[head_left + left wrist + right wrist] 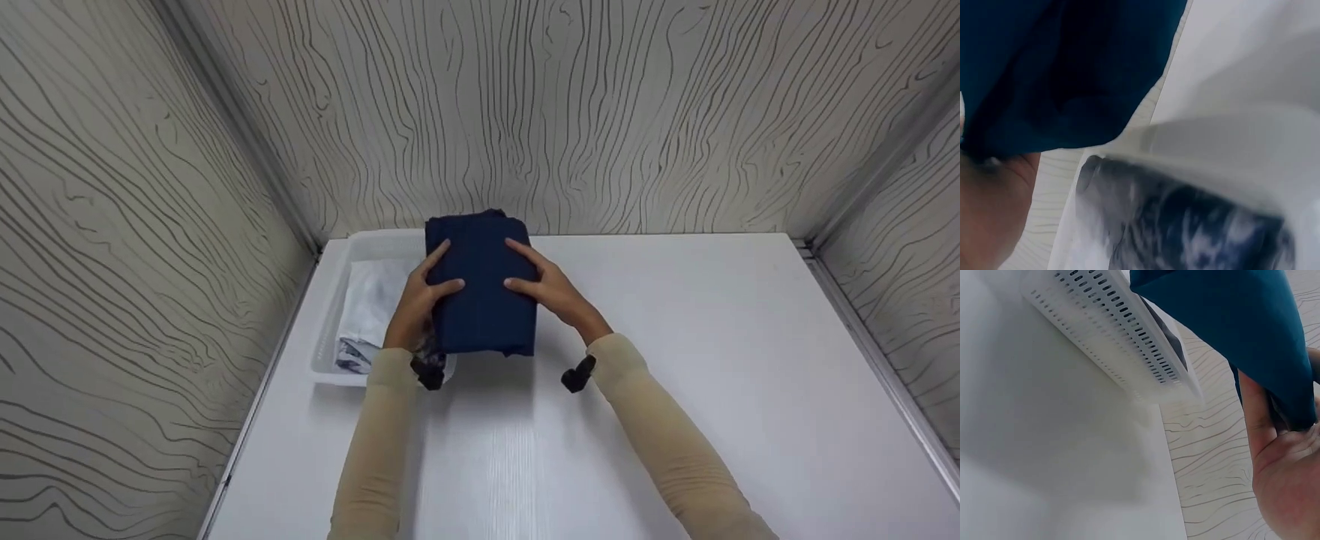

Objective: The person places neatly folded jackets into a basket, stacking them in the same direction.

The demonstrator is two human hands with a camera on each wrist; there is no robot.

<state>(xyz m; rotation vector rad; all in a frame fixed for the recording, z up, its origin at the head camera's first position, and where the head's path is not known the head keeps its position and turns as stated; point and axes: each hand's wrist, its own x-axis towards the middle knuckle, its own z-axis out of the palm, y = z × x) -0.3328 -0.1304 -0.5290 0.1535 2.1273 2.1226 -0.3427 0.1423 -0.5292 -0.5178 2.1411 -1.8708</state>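
A folded navy-blue cloth or garment (484, 315) is held up between both hands, above the table and partly over the right side of the white basket (326, 352). My left hand (416, 304) grips its left edge, thumb and a finger lying on the upper face. On the opposite edge my right hand (559, 296) grips in the same way; in the right wrist view its fingers go under the fold of the blue cloth (1252, 332). Inside the basket lie folded white and blue-patterned fabrics (375, 300), the patterned one (1202, 225) close below the left hand.
The basket has slotted walls (1112, 320) and stands at the left of the white table (712, 360). Wood-grain panels (540, 112) rise behind and at both sides. Small black devices (577, 373) sit at the wrists.
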